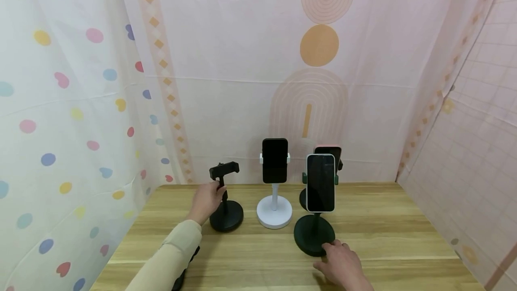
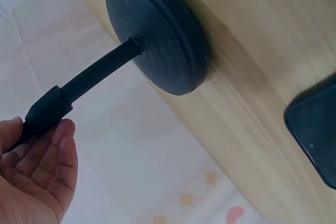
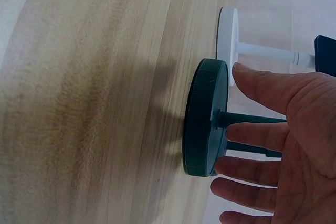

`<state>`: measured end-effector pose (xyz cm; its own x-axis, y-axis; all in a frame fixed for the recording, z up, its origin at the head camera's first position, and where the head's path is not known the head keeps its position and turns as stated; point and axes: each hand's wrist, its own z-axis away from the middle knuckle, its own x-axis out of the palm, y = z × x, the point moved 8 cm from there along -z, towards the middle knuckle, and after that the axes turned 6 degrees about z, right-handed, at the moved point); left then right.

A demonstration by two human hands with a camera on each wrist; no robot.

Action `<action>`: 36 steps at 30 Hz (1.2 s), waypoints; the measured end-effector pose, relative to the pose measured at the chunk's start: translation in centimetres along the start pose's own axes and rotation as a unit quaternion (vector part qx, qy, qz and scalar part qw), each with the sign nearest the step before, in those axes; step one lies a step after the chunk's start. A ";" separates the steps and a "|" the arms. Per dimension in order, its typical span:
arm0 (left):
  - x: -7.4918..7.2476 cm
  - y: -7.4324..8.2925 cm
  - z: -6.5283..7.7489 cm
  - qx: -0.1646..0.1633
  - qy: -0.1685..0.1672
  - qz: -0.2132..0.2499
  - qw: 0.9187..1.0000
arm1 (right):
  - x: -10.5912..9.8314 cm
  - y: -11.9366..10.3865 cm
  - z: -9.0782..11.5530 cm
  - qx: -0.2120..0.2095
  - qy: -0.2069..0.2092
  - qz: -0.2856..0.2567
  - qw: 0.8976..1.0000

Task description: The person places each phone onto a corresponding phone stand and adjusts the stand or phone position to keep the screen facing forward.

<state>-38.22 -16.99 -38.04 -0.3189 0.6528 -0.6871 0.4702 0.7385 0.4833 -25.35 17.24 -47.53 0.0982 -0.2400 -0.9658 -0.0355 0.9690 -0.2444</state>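
My left hand (image 1: pixel 207 201) grips the post of a black phone stand (image 1: pixel 227 219) whose holder at the top carries no phone. In the left wrist view, the thumb and fingers (image 2: pixel 44 169) close around the thicker upper part of that post, and the round base (image 2: pixel 157 35) rests on the table. At the front right, my right hand (image 1: pixel 343 264) hovers by the round base of a dark green phone stand (image 1: pixel 308 239). Its fingers (image 3: pixel 252 171) are spread and hold nothing. This stand bears a white-edged phone (image 1: pixel 321 183).
Between the hands stands a white phone stand (image 1: pixel 274 214) with a black phone (image 1: pixel 275 160). Behind the green stand is another dark stand (image 1: pixel 303 199) with a pink-edged phone (image 1: pixel 329 150). A dark phone (image 2: pixel 320 129) lies on the wooden table (image 1: pixel 250 259), partly behind my left sleeve.
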 end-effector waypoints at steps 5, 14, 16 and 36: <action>0.7 1.0 0.2 -0.008 -0.018 0.003 1.000 | 0.0 -0.1 0.0 0.002 -0.001 -0.004 1.000; 1.7 2.2 0.6 -0.004 -0.036 0.003 0.999 | -0.1 -0.3 0.0 0.002 -0.006 -0.006 1.000; 1.9 2.4 0.6 -0.003 -0.041 0.004 0.999 | -0.1 -0.3 0.0 0.004 -0.007 -0.005 1.000; 2.6 4.7 2.0 0.028 -0.055 0.037 0.997 | -0.1 -0.7 0.1 0.003 -0.011 -0.004 1.000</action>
<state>-35.16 -12.14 -38.63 -0.1919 0.6804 -0.7073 0.5354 0.6765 0.5057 -25.23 16.64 -47.21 0.1199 -0.2466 -0.9617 -0.0281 0.9674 -0.2516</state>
